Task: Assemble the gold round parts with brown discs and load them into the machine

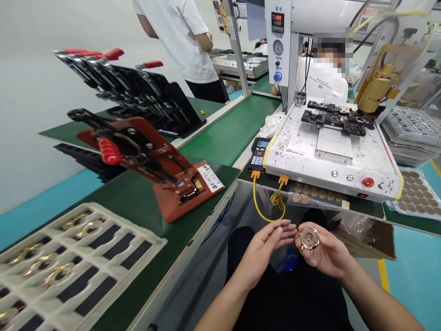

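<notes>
Over the lap (285,303), R hand (329,253) has gold watch case (303,238) pinched btwn thumb & fingers; L hand (263,246) just beside, fingers loosely extended, free of it. Beige tray (153,236) w/ more gold cases (50,278) on green bench (120,193), near brown toggle-clamp jig (172,200).

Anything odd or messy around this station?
Yes: dark flecks are scattered over the white machine base, breaking up its plain surface; debris or chipped paint, I can't tell. The round gold part in the right hand shows no obvious damage.
</notes>
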Demonstrator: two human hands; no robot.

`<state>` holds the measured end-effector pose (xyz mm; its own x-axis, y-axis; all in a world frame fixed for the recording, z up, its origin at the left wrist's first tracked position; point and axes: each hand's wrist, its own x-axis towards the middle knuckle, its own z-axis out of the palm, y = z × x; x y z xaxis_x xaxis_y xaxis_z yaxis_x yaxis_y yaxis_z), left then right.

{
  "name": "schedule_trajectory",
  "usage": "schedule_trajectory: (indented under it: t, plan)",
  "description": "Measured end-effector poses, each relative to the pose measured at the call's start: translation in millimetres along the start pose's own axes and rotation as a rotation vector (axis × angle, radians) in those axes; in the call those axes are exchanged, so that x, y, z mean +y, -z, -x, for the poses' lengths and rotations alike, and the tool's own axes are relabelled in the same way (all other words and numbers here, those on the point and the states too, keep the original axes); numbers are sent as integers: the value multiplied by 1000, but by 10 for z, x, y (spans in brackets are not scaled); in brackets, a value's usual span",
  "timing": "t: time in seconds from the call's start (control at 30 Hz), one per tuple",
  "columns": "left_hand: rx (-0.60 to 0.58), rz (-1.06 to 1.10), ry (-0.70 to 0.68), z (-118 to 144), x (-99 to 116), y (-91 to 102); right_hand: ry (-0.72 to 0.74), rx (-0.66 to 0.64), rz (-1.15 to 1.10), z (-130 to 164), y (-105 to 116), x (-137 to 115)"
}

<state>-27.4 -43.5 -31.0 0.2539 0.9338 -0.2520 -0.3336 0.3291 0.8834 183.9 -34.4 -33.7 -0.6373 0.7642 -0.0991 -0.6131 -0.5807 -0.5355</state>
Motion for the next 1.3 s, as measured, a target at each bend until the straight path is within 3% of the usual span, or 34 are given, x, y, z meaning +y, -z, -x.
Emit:
schedule_trajectory:
  t: [0.17,0.43,0.67,1.03,1.3]
  plan:
    - [27,143,0,23,35,-72,-67,67,135,-82,-6,23]
    - [-78,347,109,-24,-105,-130,-235,155,463,-199,91,-55]
    - [-52,526,182,-114,-239,-127,-310,206,544,-223,176,-195]
    - [5,246,131,-158,-288,-124,-183,337,642,-21,189,-284]
    - [-22,201,97,-232,-283,-69,187,605,1209,129,450,-413]
